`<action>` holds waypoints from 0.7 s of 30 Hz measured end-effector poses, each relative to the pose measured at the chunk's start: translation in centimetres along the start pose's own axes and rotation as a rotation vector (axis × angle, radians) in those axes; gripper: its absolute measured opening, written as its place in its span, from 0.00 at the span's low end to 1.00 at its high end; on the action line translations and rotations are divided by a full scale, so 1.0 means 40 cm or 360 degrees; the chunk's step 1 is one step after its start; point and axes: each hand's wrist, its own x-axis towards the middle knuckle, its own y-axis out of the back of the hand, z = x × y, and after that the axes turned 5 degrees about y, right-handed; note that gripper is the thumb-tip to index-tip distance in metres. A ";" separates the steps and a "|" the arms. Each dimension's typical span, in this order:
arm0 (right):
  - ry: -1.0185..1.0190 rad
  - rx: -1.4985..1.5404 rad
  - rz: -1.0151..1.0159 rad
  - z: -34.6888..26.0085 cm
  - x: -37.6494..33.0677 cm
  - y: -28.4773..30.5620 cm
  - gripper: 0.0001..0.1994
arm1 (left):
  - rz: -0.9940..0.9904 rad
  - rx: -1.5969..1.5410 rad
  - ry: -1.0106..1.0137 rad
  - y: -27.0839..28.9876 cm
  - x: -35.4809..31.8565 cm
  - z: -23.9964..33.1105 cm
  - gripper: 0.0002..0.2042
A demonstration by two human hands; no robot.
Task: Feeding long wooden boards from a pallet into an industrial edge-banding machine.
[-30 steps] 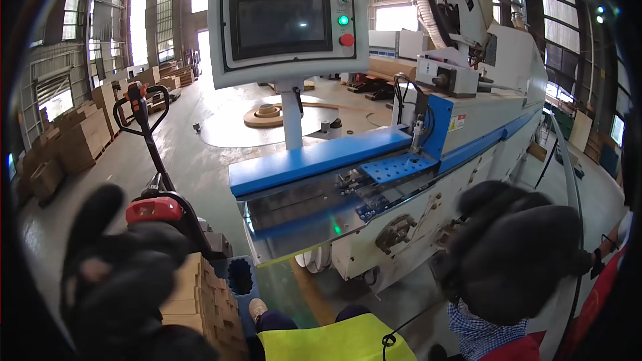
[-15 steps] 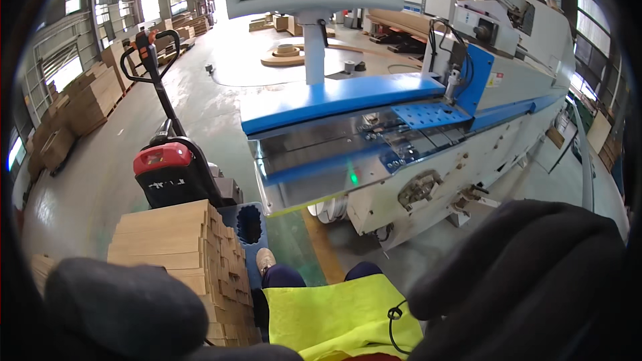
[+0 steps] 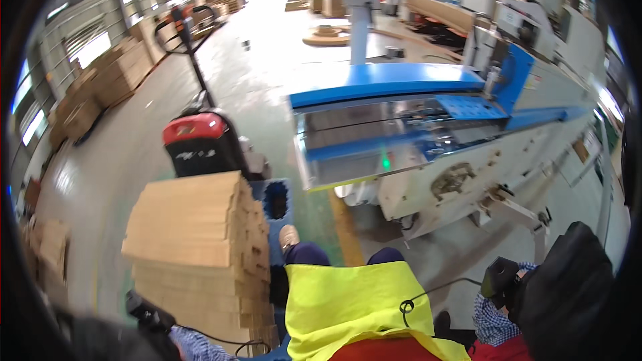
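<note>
Stack of brown sheets (image 3: 187, 220), on the blue pallet (image 3: 275, 234) short of its far right corner, now shows its whole top: your left hand (image 3: 107, 341) and right hand (image 3: 568, 287) have drawn outward (clenched or loose, I cannot tell).

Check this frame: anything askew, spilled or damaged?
The stack of brown boards near the pallet truck looks askew: its right-hand edges jut unevenly instead of lying flush. No spill or damage shows, though blur hides detail.
</note>
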 end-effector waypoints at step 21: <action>0.0002 0.0696 -0.1435 -0.051 -0.032 -0.719 0.23 | 0.0227 0.0646 0.2296 0.135 -0.810 -0.581 0.53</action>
